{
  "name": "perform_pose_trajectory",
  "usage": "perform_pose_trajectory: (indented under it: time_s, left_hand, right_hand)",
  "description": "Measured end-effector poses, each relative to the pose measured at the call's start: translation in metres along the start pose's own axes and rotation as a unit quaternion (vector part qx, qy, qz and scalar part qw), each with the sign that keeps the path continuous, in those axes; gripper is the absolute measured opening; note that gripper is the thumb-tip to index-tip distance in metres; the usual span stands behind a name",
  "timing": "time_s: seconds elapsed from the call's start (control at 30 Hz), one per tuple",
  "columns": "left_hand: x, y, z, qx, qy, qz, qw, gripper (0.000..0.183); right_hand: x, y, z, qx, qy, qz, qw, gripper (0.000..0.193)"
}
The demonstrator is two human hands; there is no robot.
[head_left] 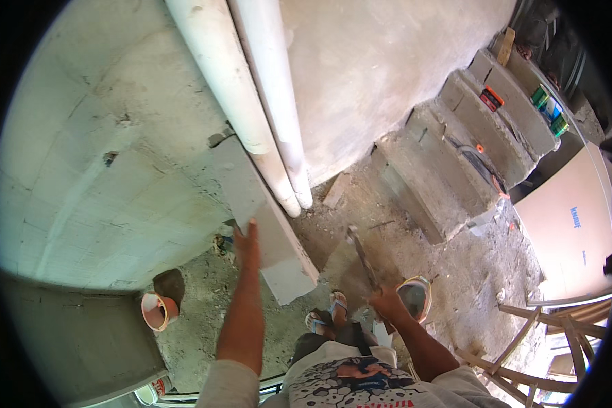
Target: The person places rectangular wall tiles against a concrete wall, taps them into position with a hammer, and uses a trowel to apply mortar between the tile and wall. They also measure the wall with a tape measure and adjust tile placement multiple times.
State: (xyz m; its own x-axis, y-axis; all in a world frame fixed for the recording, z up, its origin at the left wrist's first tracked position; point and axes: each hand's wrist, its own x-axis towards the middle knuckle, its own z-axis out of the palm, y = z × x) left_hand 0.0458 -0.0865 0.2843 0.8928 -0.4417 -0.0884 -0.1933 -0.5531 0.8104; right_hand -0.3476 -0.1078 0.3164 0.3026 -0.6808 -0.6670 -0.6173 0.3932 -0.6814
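My left hand (246, 246) rests with its fingers stretched out against a column of pale grey blocks (279, 231), near the block's left edge. That column stands beside two white pipes (251, 88) running along the wall. In my right hand (386, 304) is a hammer (362, 255), gripped by its handle, its head raised away from me and apart from the blocks. Slight blur softens the hammer's outline. A bucket (415, 298) stands on the floor just to the right of my right hand.
Concrete steps (442, 170) rise at the right, with an orange and black tool (491, 98) and green boxes (549, 109) on them. Another bucket (160, 311) is at the lower left. A brick piece (336, 190) lies by the wall. Curved wooden pieces (523, 367) crowd the lower right.
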Motion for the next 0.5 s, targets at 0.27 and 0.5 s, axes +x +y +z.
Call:
perform_pose_trajectory:
  time_s: [0.27,0.5]
  left_hand:
    - [-0.067,-0.004,-0.016,-0.073,-0.053,-0.047,0.995,0.087]
    - [-0.062,-0.003,-0.011,-0.055,-0.045,-0.072,0.995,0.08]
  right_hand:
    - [-0.035,0.087,0.016,0.062,0.002,0.102,0.993,0.03]
    - [-0.022,0.042,0.025,-0.035,0.004,0.028,0.999,0.041]
